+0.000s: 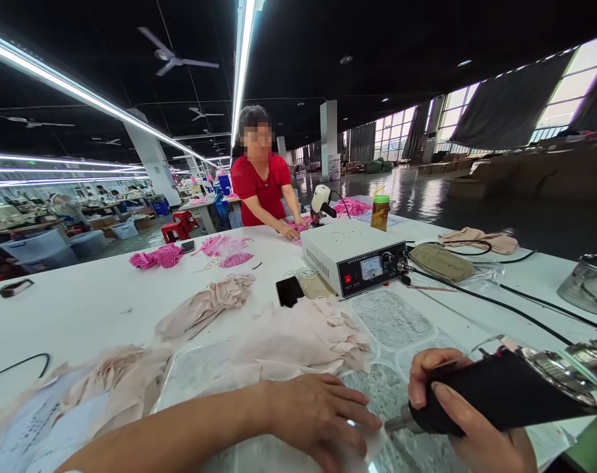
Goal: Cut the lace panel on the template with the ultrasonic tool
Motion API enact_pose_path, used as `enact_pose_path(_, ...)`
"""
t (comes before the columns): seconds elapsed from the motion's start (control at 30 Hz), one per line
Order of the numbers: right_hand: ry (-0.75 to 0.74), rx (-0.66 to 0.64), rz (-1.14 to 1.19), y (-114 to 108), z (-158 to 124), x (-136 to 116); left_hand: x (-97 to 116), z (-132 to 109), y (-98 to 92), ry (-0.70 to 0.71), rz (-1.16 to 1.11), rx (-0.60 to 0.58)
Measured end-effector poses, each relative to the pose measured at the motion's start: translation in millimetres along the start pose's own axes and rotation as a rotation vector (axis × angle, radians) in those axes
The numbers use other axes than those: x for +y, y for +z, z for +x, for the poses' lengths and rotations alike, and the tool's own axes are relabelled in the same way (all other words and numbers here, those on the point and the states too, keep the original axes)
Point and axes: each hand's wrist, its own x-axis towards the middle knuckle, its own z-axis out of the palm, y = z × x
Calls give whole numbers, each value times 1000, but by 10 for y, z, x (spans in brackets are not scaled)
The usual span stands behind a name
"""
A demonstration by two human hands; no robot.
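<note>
My right hand [475,420] is wrapped round a thick handheld ultrasonic tool [500,394] with a black sleeve, metal rings at its rear and a narrow metal tip pointing left. Close to that tip, my left hand [322,417] bends its fingers down over a thin pale fabric piece [374,443], holding it at the table. The fabric is blurred and mostly hidden under the fingers. Just beyond my left hand lies a heap of pale beige fabric pieces [303,335]. A grey marbled sheet [397,322] covers the tabletop around the tool tip.
A control box [372,266] with a dial stands ahead; black cables [500,315] run rightward. A phone [289,291], more beige fabric [207,305], a bottle [379,213] and a glass lid [586,289] lie about. Across the table, a person in red [261,190] handles pink fabric.
</note>
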Motion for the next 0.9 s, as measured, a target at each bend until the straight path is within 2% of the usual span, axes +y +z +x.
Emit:
enact_pose_path(0.3, 4, -36, -61, -26, 37, 14, -63, 2, 32, 27, -48, -8)
enact_pose_path(0.5, -35, -26, -35, -4, 53, 52, -97, 13, 16, 13, -143, -82)
enact_pose_path(0.73, -53, -18, -8, -21, 71, 63, -115, -8, 41, 58, -118, -24)
enact_pose_path(0.9, -48, -5, 5, -30, 81, 41, -134, 17, 20, 14, -222, -62)
